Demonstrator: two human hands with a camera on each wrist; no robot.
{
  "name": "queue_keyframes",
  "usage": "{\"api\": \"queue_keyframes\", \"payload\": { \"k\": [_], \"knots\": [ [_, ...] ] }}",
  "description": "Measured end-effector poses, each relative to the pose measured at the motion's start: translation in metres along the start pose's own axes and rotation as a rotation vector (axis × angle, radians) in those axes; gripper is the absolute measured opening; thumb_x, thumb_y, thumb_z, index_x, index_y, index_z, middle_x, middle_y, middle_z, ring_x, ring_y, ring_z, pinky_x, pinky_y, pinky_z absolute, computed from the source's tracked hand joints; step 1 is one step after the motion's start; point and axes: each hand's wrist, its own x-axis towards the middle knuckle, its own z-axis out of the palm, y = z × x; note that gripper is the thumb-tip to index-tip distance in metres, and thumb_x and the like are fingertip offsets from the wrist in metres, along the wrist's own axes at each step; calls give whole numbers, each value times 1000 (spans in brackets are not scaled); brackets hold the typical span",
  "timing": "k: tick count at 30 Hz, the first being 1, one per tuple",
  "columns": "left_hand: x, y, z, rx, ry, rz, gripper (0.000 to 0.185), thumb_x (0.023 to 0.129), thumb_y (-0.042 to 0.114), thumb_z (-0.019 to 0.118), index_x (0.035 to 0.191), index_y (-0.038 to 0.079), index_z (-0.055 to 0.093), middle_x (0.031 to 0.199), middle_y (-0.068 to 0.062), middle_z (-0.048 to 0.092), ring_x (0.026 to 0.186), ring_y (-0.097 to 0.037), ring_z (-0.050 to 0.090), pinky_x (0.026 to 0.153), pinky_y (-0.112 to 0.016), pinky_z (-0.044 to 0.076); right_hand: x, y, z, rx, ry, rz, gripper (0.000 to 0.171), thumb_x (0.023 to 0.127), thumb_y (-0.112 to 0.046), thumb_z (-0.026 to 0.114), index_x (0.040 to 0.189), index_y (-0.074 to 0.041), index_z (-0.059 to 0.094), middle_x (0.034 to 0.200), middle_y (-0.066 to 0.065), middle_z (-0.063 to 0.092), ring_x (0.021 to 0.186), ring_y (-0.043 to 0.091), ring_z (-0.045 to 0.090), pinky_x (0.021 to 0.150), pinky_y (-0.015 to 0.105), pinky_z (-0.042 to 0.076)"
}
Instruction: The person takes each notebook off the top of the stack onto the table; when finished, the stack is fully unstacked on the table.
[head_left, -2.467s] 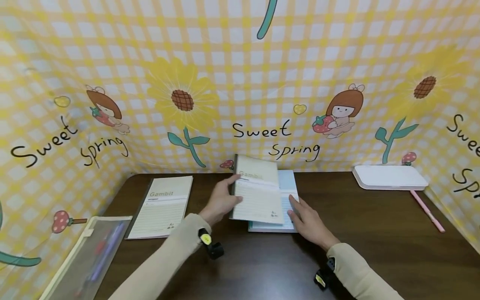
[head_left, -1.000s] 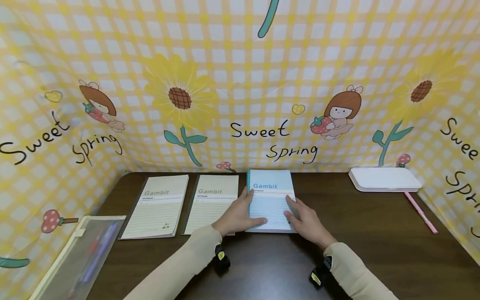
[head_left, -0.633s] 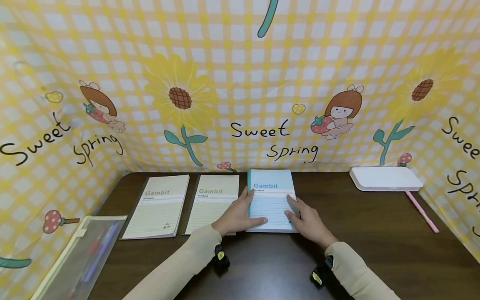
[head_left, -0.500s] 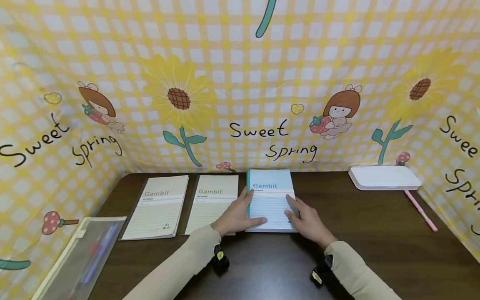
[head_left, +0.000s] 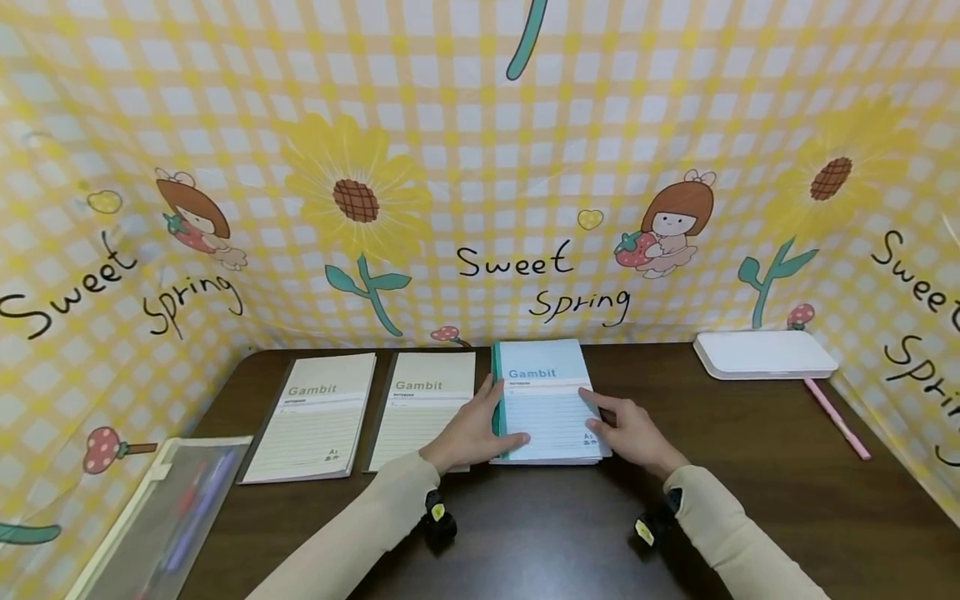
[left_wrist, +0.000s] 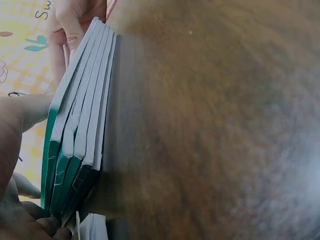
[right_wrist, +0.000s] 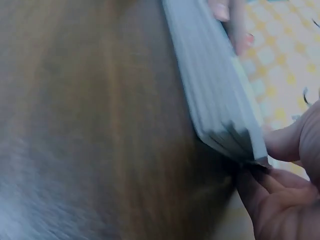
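Observation:
A stack of several blue "Gambit" notebooks [head_left: 547, 400] lies at the middle back of the dark wooden table [head_left: 540, 533]. My left hand [head_left: 474, 427] grips its green spine side, thumb on the top cover. My right hand [head_left: 630, 427] pinches the stack's near right corner. The left wrist view shows the green spines of the stack [left_wrist: 75, 145] edge-on, with my left thumb [left_wrist: 22, 112] on top. In the right wrist view my right fingers [right_wrist: 282, 200] curl under the corner of the stack [right_wrist: 220, 100].
Two beige "Gambit" notebooks [head_left: 318, 425] [head_left: 423, 408] lie flat to the left of the stack. A clear zip pouch [head_left: 161, 517] sits at the near left. A white case [head_left: 761, 354] and a pink pen [head_left: 836, 417] lie at the back right. Patterned cloth walls surround the table.
My right hand slid from the top cover to the stack's near right corner. The stack has shifted a little, and its green spines now show. My left hand stays at the spine.

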Motion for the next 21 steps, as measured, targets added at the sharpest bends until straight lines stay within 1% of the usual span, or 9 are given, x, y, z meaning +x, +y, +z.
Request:
{"api": "queue_keyframes", "payload": {
  "k": [2, 3, 5, 7, 10, 14, 16, 19, 21],
  "knots": [
    [-1, 0, -1, 0, -5, 13, 95, 79, 52, 60, 145, 4, 10, 149, -20, 0, 128, -36, 30, 97, -44, 36, 0, 5, -6, 62, -9, -9, 49, 88, -8, 56, 135, -10, 43, 129, 23, 47, 98, 23, 56, 67, 22, 46],
    [-2, -1, -2, -1, -9, 24, 93, 81, 51, 59, 144, 3, 11, 149, -21, 0, 128, -36, 29, 98, -44, 35, -1, 7, -9, 97, -9, -12, 49, 88, -6, 57, 134, -8, 43, 135, 19, 41, 110, 23, 51, 74, 21, 46],
    [-4, -1, -4, 1, -9, 46, 83, 87, 46, 54, 144, 1, 13, 149, -21, 1, 130, -35, 26, 99, -45, 33, -3, 11, -14, 192, -12, 3, 49, 85, -3, 59, 132, -4, 45, 135, 19, 41, 118, 26, 44, 80, 22, 46],
    [-6, -2, -5, 10, -6, 64, 72, 92, 38, 47, 143, -1, 16, 149, -20, 3, 131, -33, 24, 101, -44, 30, -6, 13, -17, 284, -4, 40, 49, 83, -3, 62, 130, -1, 48, 133, 20, 43, 113, 27, 49, 80, 25, 47],
    [-7, -2, -6, 19, 7, 87, 57, 97, 26, 41, 141, -4, 19, 148, -22, 5, 131, -31, 25, 102, -43, 29, -12, 12, -18, 379, 43, 110, 49, 78, -10, 69, 124, -2, 54, 122, 21, 53, 95, 22, 60, 72, 28, 51],
    [-6, -2, -6, 40, 15, 84, 54, 97, 21, 40, 141, -4, 20, 148, -23, 6, 129, -31, 29, 101, -43, 31, -17, 8, -18, 396, 132, 125, 48, 75, -12, 73, 120, -2, 58, 112, 21, 60, 84, 17, 63, 66, 29, 52],
    [-5, -2, -5, 45, 15, 88, 54, 97, 21, 40, 141, -4, 20, 148, -23, 6, 129, -32, 29, 100, -44, 32, -20, 7, -24, 388, 183, 104, 47, 75, -8, 72, 119, 1, 58, 113, 22, 59, 87, 13, 62, 68, 26, 51],
    [-4, -2, -4, 53, 10, 93, 54, 97, 23, 39, 141, -3, 20, 148, -23, 5, 128, -33, 30, 100, -45, 32, -27, 7, -44, 374, 260, 89, 48, 76, -6, 71, 120, 5, 55, 114, 24, 57, 87, 4, 60, 69, 22, 50],
    [-3, -1, -4, 60, 9, 92, 54, 97, 23, 38, 141, -4, 20, 148, -23, 5, 128, -33, 31, 99, -45, 33, -33, 10, -62, 328, 310, 86, 51, 77, -11, 71, 121, 5, 54, 117, 24, 55, 91, 1, 58, 71, 18, 48]
  ]
}}
